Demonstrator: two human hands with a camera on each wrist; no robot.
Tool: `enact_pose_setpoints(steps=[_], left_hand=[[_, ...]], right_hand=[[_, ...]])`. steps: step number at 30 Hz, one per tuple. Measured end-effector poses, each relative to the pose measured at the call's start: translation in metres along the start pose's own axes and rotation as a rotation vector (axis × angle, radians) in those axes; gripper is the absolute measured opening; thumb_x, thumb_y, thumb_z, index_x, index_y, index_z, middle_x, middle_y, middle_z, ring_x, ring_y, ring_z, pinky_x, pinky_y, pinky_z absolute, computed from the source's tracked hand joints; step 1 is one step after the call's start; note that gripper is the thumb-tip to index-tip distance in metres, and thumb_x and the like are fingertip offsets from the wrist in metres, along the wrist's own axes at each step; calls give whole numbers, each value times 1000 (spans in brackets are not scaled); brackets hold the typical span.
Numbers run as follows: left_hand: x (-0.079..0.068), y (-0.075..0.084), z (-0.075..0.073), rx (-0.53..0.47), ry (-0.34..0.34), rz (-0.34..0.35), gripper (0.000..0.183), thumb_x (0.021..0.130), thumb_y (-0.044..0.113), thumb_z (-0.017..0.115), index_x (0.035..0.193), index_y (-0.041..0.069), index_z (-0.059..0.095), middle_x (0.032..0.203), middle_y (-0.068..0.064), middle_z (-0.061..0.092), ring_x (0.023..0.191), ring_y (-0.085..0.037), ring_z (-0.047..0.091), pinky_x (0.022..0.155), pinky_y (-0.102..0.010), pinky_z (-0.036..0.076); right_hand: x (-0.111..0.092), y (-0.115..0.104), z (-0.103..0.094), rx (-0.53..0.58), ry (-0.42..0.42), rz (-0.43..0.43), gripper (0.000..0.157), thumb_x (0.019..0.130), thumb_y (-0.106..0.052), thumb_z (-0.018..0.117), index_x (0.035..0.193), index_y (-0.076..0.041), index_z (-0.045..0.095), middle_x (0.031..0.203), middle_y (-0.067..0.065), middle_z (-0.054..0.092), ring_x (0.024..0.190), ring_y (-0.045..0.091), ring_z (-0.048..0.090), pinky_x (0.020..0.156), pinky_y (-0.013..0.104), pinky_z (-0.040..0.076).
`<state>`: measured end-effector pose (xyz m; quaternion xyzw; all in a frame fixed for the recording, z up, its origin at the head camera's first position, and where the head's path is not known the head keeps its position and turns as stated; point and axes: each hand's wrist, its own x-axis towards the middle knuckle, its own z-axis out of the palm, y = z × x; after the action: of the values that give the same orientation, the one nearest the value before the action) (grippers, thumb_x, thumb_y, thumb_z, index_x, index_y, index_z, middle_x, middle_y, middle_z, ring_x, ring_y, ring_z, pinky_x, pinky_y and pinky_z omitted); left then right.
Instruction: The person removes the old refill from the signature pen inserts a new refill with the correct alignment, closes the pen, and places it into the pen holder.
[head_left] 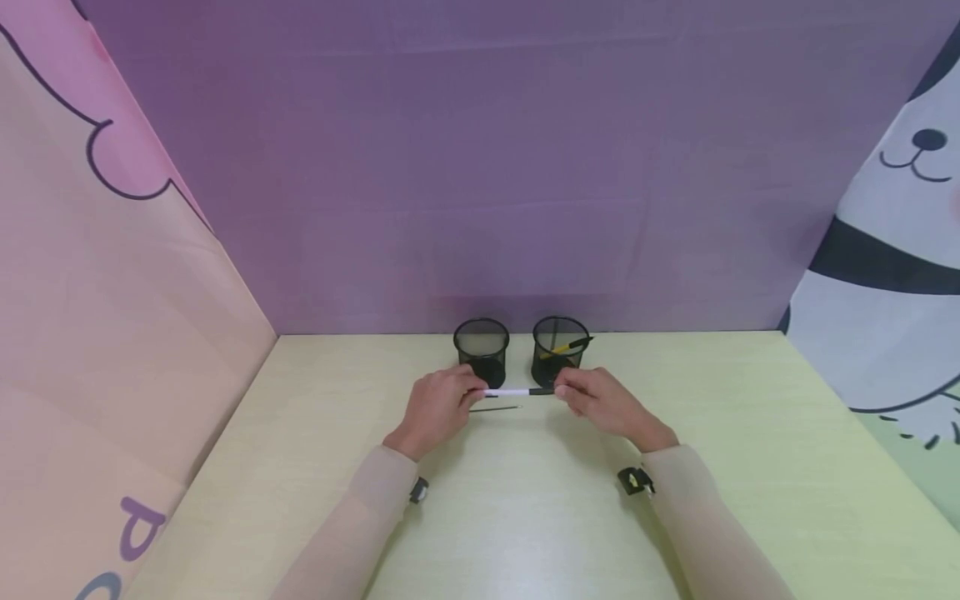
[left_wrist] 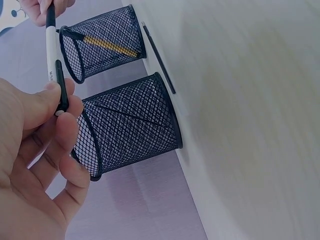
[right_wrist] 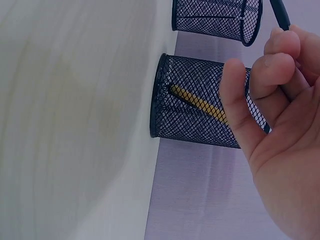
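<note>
A white pen with a black clip and black grip (head_left: 513, 392) is held level between both hands, in front of two black mesh cups. My left hand (head_left: 441, 406) pinches its clip end between thumb and fingers, as the left wrist view shows close up. At the other end, the fingers of my right hand (head_left: 606, 403) grip the black part; the tip is hidden by them. Below the pen, a thin dark rod like a pen refill (left_wrist: 159, 57) lies on the table. A yellow and black pen (right_wrist: 200, 106) leans inside the right cup (right_wrist: 190, 130).
The left cup (left_wrist: 127, 122) stands upright near the table's back edge, beside the right one. A purple cloth wall (head_left: 465, 167) rises right behind them. Printed cloth panels flank the pale table (head_left: 517, 533) on both sides.
</note>
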<state>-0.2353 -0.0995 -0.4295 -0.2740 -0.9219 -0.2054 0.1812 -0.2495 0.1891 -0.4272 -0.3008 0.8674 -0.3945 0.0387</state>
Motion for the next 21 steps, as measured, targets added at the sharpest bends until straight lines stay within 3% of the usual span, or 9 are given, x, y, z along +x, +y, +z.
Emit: enact_pose_setpoints(steps=[10,21], left_hand=[[0,-1,2,-71,-21,-28,10,91,20,70,97,14,76,83,9,60,69,-5,54,61,-24,46],[0,-1,-3,-178,-55,-92,11,92,20,68,101,18,74,87,13,58,68,-5,51,61,-24,44]], right_hand=[[0,3,0,45,21,5,15,102,-20,53,91,-14,61,58,-4,47,50,10,41,54,29,40],[0,2,0,77,67,0,13,101,-11,53,91,-13,61,61,4,52,50,10,40,48,27,37]])
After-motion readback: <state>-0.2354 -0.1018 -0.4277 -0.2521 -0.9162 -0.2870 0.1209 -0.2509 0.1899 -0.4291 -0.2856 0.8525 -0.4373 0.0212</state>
